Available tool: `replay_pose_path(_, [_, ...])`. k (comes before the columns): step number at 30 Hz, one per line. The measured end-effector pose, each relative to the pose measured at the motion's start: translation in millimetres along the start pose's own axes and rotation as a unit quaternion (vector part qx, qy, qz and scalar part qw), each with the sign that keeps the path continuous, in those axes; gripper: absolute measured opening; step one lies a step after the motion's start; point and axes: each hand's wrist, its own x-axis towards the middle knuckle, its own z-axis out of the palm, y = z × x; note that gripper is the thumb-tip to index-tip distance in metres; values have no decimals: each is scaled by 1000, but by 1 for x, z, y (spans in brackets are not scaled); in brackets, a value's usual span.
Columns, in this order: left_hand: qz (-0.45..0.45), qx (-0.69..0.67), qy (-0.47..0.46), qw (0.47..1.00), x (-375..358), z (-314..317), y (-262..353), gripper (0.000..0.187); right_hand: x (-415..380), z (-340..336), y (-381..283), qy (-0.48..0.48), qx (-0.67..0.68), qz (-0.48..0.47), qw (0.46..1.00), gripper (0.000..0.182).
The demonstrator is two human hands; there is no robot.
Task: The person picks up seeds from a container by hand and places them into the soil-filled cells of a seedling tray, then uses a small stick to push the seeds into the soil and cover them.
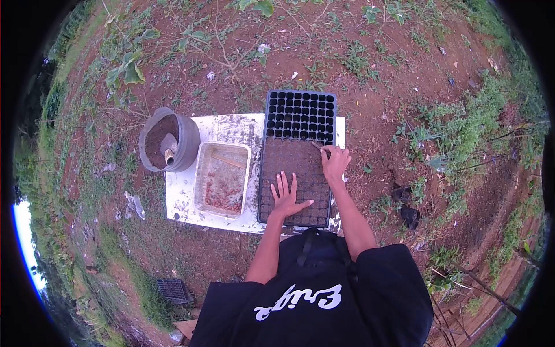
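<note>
A black seedling tray (302, 92) lies on a white board. Its far cells hold nothing visible, while dark soil (286, 153) covers the nearer cells. My left hand (284, 200) rests on the soil-covered part, palm down with fingers spread. At the tray's right edge, my right hand (335, 162) pinches a small stick (317, 145), whose tip points toward the soil near the line where the bare cells begin. Part of the stick is hidden by the fingers. Left of the tray sits a pale rectangular basin (198, 179) with reddish seed-like bits and a thin flat strip inside.
A grey bucket (189, 141) of soil with a scoop (169, 151) stands at the board's left. The white board (180, 199) lies on reddish ground with weeds. Another dark tray (172, 290) lies on the ground at lower left. Leafy stems (217, 46) rise beyond the board.
</note>
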Motion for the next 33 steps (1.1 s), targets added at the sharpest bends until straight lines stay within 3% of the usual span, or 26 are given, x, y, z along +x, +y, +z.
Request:
replay_pose_path(10, [-5, 7, -11, 1000, 1, 0, 0, 131, -11, 22, -20, 43, 21, -84, 995, 12])
replay_pose_path(19, [-3, 2, -14, 1000, 0, -3, 1, 131, -17, 29, -25, 74, -5, 40, 996, 12])
replay_pose_path(26, [-9, 2, -11, 1000, 1, -1, 0, 131, -17, 6, 4, 79, 117, 104, 985, 13])
replay_pose_path(29, [-12, 2, -12, 1000, 1, -1, 1, 132, -22, -14, 22, 29, 95, -13, 995, 9])
replay_pose_path(33, [-5, 0, -5, 1000, 1, 0, -1, 132, -35, -35, 40, -7, 45, -80, 996, 9])
